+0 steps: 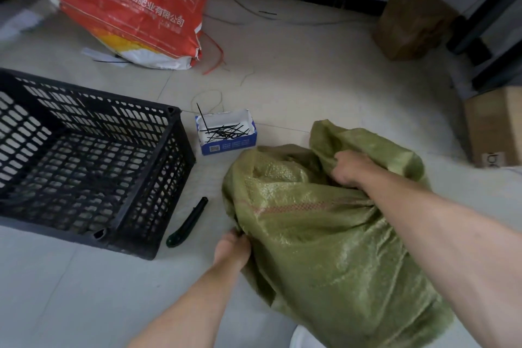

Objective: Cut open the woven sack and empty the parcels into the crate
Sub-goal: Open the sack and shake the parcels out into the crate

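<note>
A green woven sack point(319, 237) lies bulging on the tiled floor at lower right. My right hand point(351, 168) grips a bunch of its fabric near the upper end. My left hand point(233, 247) pinches the sack's left edge low down. The parcels inside are hidden. A black slatted plastic crate point(169, 167) stands to the left with no parcels in it. Between crate and sack a dark green utility knife point(187, 222) lies on the floor, untouched.
A small blue and white box point(227, 144) holding black cable ties sits behind the sack. A red and white printed sack point(135, 11) lies at the back left. Cardboard boxes point(494, 124) and a brown parcel point(409, 24) stand at the right. Loose wires trail along the wall.
</note>
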Available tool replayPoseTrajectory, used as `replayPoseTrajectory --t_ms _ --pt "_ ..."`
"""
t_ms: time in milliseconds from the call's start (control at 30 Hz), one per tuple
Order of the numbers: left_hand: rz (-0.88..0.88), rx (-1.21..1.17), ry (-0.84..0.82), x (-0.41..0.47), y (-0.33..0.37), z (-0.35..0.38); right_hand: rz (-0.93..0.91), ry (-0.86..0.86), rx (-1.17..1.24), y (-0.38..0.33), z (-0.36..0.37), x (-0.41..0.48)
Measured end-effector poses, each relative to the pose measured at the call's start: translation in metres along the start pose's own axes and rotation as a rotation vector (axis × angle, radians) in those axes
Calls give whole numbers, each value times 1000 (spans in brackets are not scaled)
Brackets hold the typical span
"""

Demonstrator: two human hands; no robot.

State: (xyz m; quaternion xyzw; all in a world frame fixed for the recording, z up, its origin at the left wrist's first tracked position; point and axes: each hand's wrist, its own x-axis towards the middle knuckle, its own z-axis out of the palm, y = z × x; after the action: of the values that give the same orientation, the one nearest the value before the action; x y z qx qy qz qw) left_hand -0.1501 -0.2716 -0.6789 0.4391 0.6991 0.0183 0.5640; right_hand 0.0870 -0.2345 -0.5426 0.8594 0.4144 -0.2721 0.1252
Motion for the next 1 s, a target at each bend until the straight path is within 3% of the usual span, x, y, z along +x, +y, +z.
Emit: replayPoseTrajectory --t_ms 167,300,533,667,1000 --pt "-16 -300 42 -10 30 -7 -198 99 404 -25 -5 -11" --pt "-20 -511 -12 -36 54 -24 -231 130 693 -46 -33 -35" --pt "-81 -768 -116 -134 108 -71 -214 -11 762 -63 -103 -103" --pt "-89 -827 -102 -203 146 -116 -287 4 697 -81 -170 -158" --pt "-132 -1039 -9 -349 222 -286 -425 -79 595 -204 -331 -290"
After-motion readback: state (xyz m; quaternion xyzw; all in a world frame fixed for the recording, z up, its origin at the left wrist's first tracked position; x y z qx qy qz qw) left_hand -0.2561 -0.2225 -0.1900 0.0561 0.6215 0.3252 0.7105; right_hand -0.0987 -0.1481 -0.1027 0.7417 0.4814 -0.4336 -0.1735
